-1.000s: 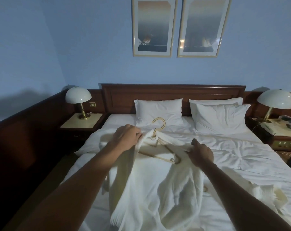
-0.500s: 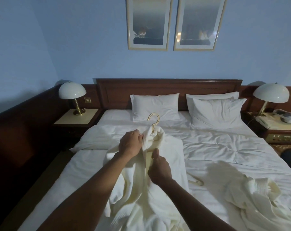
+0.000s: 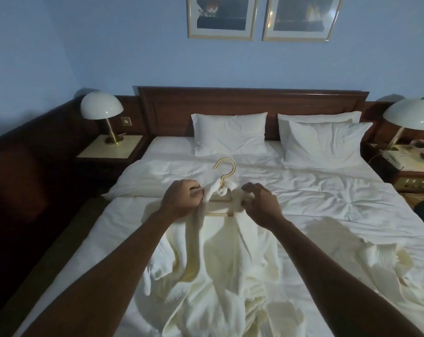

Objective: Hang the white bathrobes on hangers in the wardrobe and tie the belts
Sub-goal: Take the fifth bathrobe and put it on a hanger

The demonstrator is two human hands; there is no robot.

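Note:
A white bathrobe (image 3: 220,271) hangs from a pale wooden hanger (image 3: 224,176) that I hold up over the bed; the hanger's hook points up and its bar shows between my hands. My left hand (image 3: 181,200) grips the robe's left shoulder at the hanger's end. My right hand (image 3: 260,203) grips the robe's right shoulder with curled fingers. The robe's lower part trails onto the bed. A second white bathrobe (image 3: 385,268) lies crumpled on the bed at the right. The wardrobe is out of sight.
The bed (image 3: 327,198) with white sheets fills the middle, two pillows (image 3: 230,133) against a dark wooden headboard (image 3: 252,103). Nightstands with dome lamps (image 3: 101,110) stand on both sides; the right one carries a telephone (image 3: 395,154). A dark wooden ledge runs along the left.
My right hand moved from the robe's front below the hook out to the right shoulder. The robe now spreads across the hanger, and the hanger's bar shows again.

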